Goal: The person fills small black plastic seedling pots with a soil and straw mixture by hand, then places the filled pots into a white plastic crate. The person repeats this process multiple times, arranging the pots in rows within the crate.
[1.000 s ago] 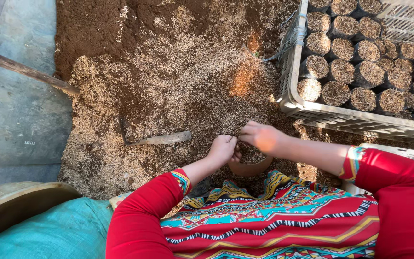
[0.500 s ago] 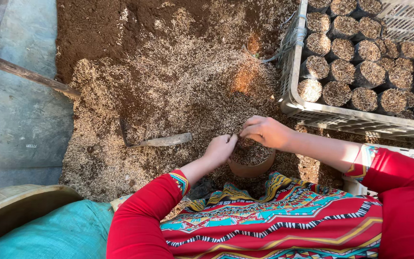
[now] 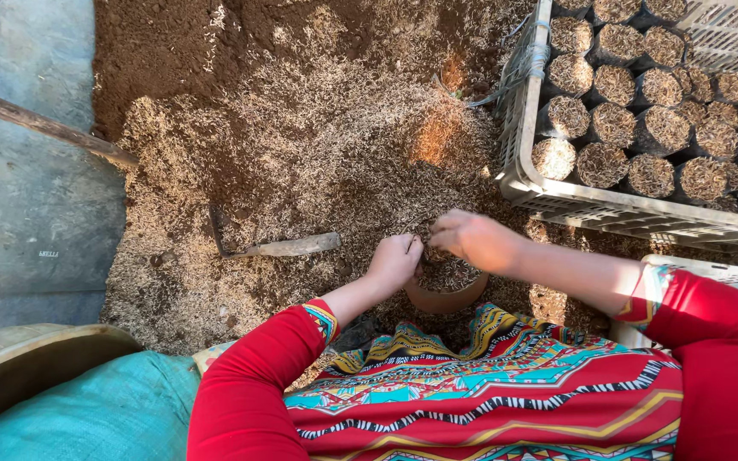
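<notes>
Over the small pot [image 3: 446, 286] at six o'clock, left hand [image 3: 395, 263] and right hand [image 3: 476, 241] now lower, together, fingers curled, pressing husk mix down, pot nearly full.

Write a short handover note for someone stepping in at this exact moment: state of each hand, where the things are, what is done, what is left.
Left hand: curled at the near-left rim of the small round brown pot, touching the husk-and-soil mix in it.
Right hand: lies over the pot's far rim, fingers pressing on the fill.
Pot: at the near edge of the loose heap of husk and brown soil, filled about to the rim.
Grey plastic crate: to the right, holding rows of filled pots.
Small metal hand hoe: lies on the heap, untouched.
Done: many pots crated. Left: this pot is not yet in the crate.
</notes>
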